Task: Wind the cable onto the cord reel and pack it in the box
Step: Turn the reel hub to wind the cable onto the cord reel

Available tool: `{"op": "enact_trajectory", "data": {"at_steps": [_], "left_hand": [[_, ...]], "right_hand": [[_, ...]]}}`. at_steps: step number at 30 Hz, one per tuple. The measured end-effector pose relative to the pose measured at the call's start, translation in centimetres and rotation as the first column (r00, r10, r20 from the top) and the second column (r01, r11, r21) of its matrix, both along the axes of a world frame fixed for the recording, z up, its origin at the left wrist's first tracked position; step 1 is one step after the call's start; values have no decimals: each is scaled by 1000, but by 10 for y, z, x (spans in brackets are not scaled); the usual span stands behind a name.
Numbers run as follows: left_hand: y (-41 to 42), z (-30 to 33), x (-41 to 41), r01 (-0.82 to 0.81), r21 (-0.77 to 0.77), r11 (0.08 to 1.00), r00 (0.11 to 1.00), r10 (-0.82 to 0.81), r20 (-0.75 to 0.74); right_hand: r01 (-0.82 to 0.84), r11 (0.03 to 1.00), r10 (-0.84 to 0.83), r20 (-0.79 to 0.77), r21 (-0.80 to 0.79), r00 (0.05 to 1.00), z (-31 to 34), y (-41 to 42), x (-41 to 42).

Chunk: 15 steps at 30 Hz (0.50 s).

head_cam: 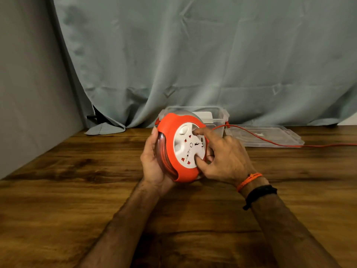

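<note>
An orange cord reel [170, 136] with a white socket face [188, 146] is held upright above the wooden table. My left hand [153, 161] grips its left side and back. My right hand [222, 157] pinches the white face, with the index finger at the top and the thumb at the bottom. An orange cable [270, 141] runs from the reel to the right, across the lid and off the frame. Behind the reel stands the clear plastic box [220, 115], open.
The box's clear lid [274, 136] lies flat on the table [77, 190] to the right of the box. A grey-green curtain [193, 55] hangs behind, reaching the table. A wall stands at the left.
</note>
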<state>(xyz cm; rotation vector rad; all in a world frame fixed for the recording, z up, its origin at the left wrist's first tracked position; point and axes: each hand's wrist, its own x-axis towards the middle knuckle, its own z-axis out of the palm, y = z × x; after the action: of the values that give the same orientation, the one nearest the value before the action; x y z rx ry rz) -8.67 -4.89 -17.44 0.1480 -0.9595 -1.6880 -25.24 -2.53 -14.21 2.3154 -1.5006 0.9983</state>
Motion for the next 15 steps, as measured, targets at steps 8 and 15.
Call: {"op": "enact_trajectory", "data": {"at_steps": [8,15], "left_hand": [[0,0,-1,-3,0,1000,1000,3,26],[2,3,-1,-60,-21,998,997,61,39]], "right_hand": [[96,991,-95,17,-90,995,-7,-2,0],[290,957,-290,208,29,934,-10,4,24]]}}
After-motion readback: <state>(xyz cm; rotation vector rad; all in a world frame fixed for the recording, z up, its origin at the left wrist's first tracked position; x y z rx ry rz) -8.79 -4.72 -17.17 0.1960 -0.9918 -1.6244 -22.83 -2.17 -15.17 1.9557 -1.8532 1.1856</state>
